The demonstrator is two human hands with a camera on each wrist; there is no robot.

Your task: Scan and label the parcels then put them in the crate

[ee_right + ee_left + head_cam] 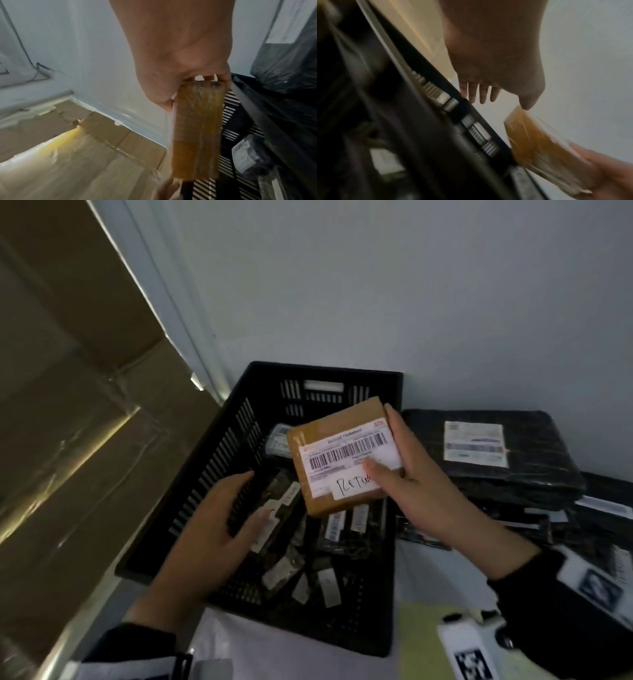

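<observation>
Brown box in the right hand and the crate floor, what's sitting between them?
In the head view, dark wrapped parcels with white labels lie in the black crate, under the brown box that the right hand holds above them.

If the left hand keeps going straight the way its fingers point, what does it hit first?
Probably the crate's slotted left wall: the left hand hovers open over that rim, fingertips aimed up-left along it. Depth is unclear; it may pass above.

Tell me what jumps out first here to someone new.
The brown parcel, held by the right hand above the black crate, with a white label handwritten "RETU...". Below it the crate already holds dark parcels; the left hand hovers open over its left side. More black parcels are stacked to the right.
</observation>
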